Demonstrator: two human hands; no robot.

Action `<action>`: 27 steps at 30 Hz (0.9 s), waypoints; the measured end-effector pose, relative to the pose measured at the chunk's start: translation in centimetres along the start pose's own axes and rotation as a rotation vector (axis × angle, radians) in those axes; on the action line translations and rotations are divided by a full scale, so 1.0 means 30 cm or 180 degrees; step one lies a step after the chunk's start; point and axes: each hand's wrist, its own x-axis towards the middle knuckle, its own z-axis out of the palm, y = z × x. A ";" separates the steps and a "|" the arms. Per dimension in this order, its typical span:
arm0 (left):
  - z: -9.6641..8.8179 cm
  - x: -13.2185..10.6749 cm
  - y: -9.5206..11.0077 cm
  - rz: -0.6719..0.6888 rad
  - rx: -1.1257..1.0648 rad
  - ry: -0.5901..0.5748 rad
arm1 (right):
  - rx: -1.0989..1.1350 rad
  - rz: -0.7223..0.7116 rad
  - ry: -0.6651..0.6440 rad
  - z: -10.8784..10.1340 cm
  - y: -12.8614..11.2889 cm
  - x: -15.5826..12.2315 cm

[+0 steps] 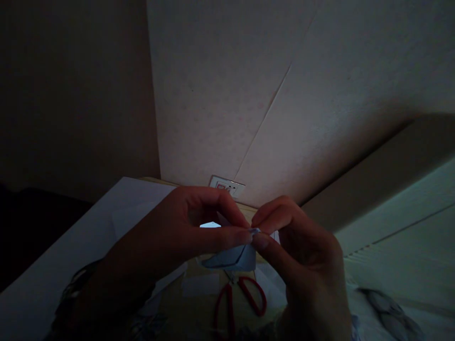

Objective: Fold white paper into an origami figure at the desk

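A folded piece of pale blue paper is held up between my two hands, in front of the wall and above the table. My left hand pinches its upper edge between thumb and fingers. Right beside it, my right hand pinches the same edge, the fingertips of both hands nearly touching. Part of the paper is hidden behind my fingers. Below it lies a pair of scissors with red handles, the blades partly covered by the paper.
Paper strips lie on the wooden table. A large white sheet or board slopes along the left. A wall socket sits behind my hands. At lower right is a blurred dark object. The room is dim.
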 end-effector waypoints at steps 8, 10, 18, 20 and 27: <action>0.011 -0.008 0.009 0.0064 0.0259 0.0182 | 0.0014 -0.0015 -0.0033 0.008 -0.008 0.007; 0.014 -0.005 0.010 0.0063 0.0295 0.0202 | 0.0004 -0.0017 -0.0030 0.009 -0.008 0.010; 0.019 0.006 0.002 0.0236 0.0286 0.0276 | -0.0235 -0.0019 0.0033 0.001 -0.007 0.004; 0.017 0.006 0.001 0.0249 0.0275 0.0273 | -0.0245 -0.0048 0.0003 0.005 -0.010 0.006; 0.021 0.002 0.005 0.0330 0.0311 0.0323 | -0.0223 -0.0101 0.0008 0.016 -0.018 0.012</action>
